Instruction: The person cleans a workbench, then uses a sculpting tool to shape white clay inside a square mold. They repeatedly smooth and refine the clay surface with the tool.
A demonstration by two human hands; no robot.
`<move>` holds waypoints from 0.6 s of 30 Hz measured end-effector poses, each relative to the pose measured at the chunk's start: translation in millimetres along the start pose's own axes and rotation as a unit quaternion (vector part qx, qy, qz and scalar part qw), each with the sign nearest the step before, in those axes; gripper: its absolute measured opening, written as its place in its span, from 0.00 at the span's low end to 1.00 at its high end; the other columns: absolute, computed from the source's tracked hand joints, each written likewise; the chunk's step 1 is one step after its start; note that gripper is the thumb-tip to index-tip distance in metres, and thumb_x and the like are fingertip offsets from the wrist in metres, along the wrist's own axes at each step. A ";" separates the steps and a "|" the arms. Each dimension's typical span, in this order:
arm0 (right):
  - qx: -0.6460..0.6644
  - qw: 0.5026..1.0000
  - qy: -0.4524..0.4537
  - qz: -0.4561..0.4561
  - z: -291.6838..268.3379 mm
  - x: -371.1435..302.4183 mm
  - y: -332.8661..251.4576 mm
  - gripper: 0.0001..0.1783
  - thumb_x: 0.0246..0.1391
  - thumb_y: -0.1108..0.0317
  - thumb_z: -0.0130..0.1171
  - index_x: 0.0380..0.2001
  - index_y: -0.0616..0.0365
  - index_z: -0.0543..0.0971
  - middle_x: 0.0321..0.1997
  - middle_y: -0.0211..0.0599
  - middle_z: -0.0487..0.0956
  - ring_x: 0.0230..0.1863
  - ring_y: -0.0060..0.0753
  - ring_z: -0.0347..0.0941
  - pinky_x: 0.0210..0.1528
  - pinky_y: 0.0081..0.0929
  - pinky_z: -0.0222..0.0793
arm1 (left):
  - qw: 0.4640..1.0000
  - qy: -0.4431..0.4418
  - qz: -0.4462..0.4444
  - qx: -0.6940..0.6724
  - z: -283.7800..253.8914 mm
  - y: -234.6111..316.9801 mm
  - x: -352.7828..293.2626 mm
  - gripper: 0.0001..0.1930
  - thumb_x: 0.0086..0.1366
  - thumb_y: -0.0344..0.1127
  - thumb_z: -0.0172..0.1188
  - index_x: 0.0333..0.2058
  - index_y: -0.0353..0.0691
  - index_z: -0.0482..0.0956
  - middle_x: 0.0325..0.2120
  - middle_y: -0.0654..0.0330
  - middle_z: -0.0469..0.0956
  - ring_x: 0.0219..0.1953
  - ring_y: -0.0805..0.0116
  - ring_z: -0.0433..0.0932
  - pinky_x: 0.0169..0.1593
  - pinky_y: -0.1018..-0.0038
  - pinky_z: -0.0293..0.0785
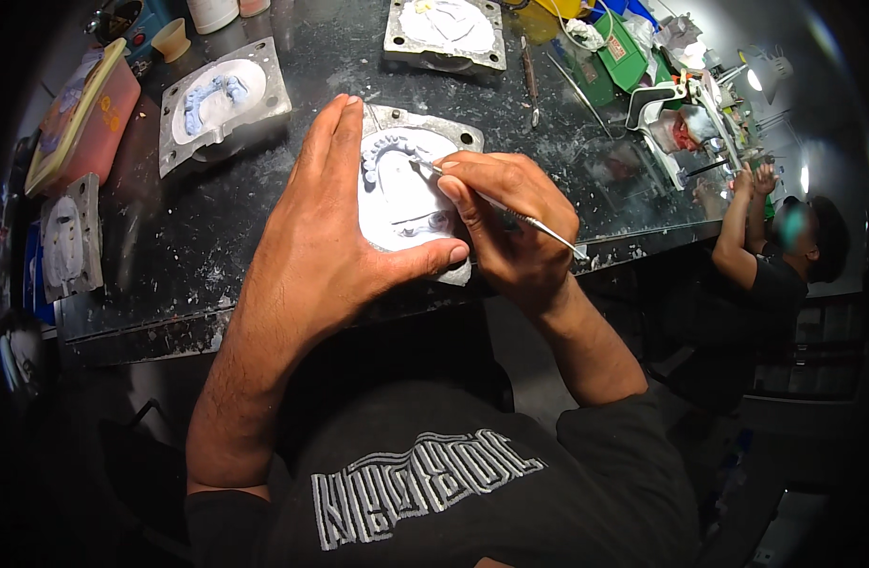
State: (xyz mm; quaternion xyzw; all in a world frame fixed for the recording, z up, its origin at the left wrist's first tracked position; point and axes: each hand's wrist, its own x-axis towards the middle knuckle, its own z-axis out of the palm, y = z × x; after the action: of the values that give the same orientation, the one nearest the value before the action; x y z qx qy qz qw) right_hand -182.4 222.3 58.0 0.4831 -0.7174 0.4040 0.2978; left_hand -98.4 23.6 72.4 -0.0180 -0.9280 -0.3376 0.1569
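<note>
I judge this plaster-filled metal flask [441, 126] heavy and stiff but chippable inside, best gripped by its edges, left fingers [327, 142] spread wide, right fingers [496, 175] pinching a slim tool [554, 235].

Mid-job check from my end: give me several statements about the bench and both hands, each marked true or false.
1. The right hand grips a slim metal carving tool. True.
2. The left hand is well away from the flask between the hands. False: the left hand lies along the left side of the metal flask.
3. Further left sits another flask with a bluish tooth arch. True.
4. The pink tub stands at the bench's right. False: the pink tub stands at the left.
5. A co-worker's hands are raised at the right. True.
</note>
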 end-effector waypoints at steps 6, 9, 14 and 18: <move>-0.017 0.999 -0.018 -0.033 1.4 6.8 4.3 0.08 0.59 0.76 0.72 0.41 0.59 0.85 0.38 0.37 0.88 0.38 0.38 0.87 0.39 0.33 0.78 | 1.000 -0.002 -0.002 -0.002 -1.2 0.4 0.5 0.70 0.44 0.65 0.85 0.76 0.28 0.57 0.76 0.37 0.59 0.77 0.41 0.64 0.76 0.55 0.64; -0.011 0.999 -0.022 -0.046 0.2 9.3 6.0 0.08 0.58 0.77 0.72 0.41 0.59 0.85 0.39 0.36 0.88 0.37 0.38 0.87 0.38 0.33 0.77 | 1.000 0.003 -0.003 -0.008 -0.8 -0.8 -0.3 0.70 0.44 0.64 0.85 0.75 0.27 0.57 0.76 0.38 0.59 0.76 0.41 0.64 0.76 0.55 0.65; 0.005 0.998 -0.042 -0.043 -0.2 11.3 9.4 0.10 0.57 0.78 0.72 0.42 0.59 0.85 0.39 0.35 0.89 0.37 0.38 0.86 0.40 0.33 0.77 | 0.999 0.002 -0.007 -0.038 1.1 -2.7 -0.6 0.71 0.42 0.64 0.86 0.76 0.28 0.57 0.76 0.39 0.60 0.75 0.41 0.66 0.75 0.55 0.67; 0.012 0.998 -0.052 -0.040 -0.6 11.0 9.2 0.10 0.56 0.78 0.72 0.42 0.59 0.85 0.40 0.35 0.89 0.37 0.39 0.86 0.40 0.32 0.78 | 0.999 0.000 -0.007 -0.045 0.6 -4.3 -0.8 0.72 0.42 0.64 0.86 0.76 0.29 0.57 0.76 0.39 0.60 0.75 0.41 0.66 0.75 0.55 0.67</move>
State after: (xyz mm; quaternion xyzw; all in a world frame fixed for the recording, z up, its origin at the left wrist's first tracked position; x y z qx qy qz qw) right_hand -194.9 219.8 64.7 0.5354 -0.7069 0.3751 0.2701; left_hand -98.4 20.7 69.0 -0.0188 -0.9121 -0.3797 0.1533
